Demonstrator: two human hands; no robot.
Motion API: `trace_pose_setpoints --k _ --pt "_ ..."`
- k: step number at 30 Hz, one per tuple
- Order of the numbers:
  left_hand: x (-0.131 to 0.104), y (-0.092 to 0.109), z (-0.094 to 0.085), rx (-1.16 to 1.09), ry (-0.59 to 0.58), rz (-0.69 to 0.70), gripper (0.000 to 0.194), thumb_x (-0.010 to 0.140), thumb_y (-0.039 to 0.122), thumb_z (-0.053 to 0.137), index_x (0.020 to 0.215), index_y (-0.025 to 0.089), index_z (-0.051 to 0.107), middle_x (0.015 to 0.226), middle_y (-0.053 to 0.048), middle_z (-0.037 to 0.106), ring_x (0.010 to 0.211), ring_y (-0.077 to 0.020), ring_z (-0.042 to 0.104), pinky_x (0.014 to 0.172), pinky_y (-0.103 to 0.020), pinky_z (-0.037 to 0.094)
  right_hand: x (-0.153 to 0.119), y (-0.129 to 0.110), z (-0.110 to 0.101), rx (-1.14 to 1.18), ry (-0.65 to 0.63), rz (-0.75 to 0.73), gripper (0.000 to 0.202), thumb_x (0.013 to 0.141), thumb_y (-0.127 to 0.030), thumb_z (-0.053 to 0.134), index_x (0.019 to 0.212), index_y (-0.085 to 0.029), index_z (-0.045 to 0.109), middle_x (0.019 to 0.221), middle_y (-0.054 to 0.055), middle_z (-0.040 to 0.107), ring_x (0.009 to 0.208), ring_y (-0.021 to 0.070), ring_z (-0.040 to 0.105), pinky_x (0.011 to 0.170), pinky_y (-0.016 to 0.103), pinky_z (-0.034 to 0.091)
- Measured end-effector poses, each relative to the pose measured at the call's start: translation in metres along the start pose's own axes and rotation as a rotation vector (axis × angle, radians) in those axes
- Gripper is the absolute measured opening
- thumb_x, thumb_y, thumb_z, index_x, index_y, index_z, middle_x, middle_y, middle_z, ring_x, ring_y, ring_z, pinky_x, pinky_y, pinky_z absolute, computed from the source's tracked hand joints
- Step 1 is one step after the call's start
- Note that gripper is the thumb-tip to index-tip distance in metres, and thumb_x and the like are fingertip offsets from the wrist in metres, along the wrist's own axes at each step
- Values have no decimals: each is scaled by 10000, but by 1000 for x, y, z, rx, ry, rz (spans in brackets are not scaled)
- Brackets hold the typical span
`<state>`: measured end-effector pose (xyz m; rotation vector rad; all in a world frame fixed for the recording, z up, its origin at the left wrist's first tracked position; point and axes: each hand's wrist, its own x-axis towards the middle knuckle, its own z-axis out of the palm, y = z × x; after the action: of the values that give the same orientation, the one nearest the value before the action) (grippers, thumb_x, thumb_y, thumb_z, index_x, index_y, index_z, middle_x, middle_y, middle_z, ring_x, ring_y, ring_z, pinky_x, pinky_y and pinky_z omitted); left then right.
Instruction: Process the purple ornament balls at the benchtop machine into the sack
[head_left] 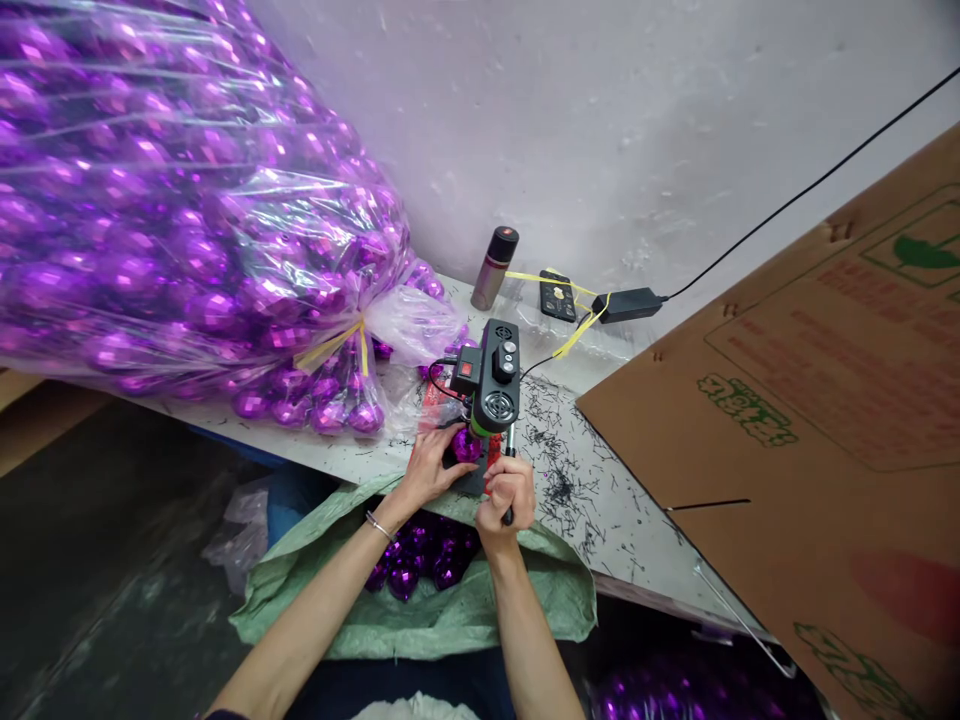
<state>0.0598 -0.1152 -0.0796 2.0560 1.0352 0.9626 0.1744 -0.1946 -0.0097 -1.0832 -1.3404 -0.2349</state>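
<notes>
A small black bench drill press (497, 375) with a red switch and two round vents stands on the worktop. Under its head, my left hand (435, 467) holds a shiny purple faceted bauble (466, 446) between thumb and fingers. My right hand (508, 494) is closed round the black-gripped lever (510, 452) on the machine's right side. The spot where the tool meets the bauble is hidden by the machine's head. In front of me lies an open green woven sack (551, 570) holding more purple baubles (424, 555).
A huge clear bag of purple baubles (195, 250), tied with yellow ribbon, fills the left. Black shavings (566, 470) litter the white worktop. A spray can (495, 268), black power adapter (628, 305) and cable stand by the wall. A large cardboard box (810, 420) blocks the right.
</notes>
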Motion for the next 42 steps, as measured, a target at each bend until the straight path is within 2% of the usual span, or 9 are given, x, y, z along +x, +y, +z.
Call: trace_pose_setpoints --k 8,13,23,30,34,42 --pt "-1 0 2 19 15 14 614 874 478 736 1402 212 570 1283 -142 701 1187 -317 645 1040 -472 458 -1 3 5 38 49 -38 276 1011 -176 376 763 -229 488 744 -14 526 649 135 529 650 314 474" --pt "-1 -1 4 29 30 42 603 884 468 728 1400 200 566 1269 -143 702 1171 -313 651 1019 -464 474 -3 5 4 22 47 -45 283 1012 -166 356 766 -229 480 747 -17 521 646 135 527 705 337 501" --pt "-2 -4 8 50 57 69 615 874 456 750 1395 191 560 1237 -131 709 1155 -301 655 1002 -442 480 -19 18 1 -33 -53 -91 252 1005 -162 357 808 -228 500 801 6 543 689 142 551 627 295 470" --pt "-3 -3 7 55 42 48 597 885 445 737 1394 188 558 1239 -128 708 1145 -293 656 985 -428 482 -18 30 -3 -109 -109 -226 243 1033 -211 363 842 -232 512 826 3 583 711 134 577 777 333 528" --pt "-2 -4 7 45 35 41 625 863 467 756 1392 198 560 1245 -125 705 1163 -301 646 1009 -441 471 -17 34 -5 -141 -136 -269 247 1036 -203 359 840 -235 507 821 2 581 724 132 580 795 323 534" --pt "-1 -4 7 37 29 36 627 864 469 752 1403 213 558 1243 -117 707 1154 -302 648 1009 -448 470 -11 36 -5 -127 -155 -314 251 1028 -206 380 815 -243 508 776 -3 568 691 138 560 707 307 506"
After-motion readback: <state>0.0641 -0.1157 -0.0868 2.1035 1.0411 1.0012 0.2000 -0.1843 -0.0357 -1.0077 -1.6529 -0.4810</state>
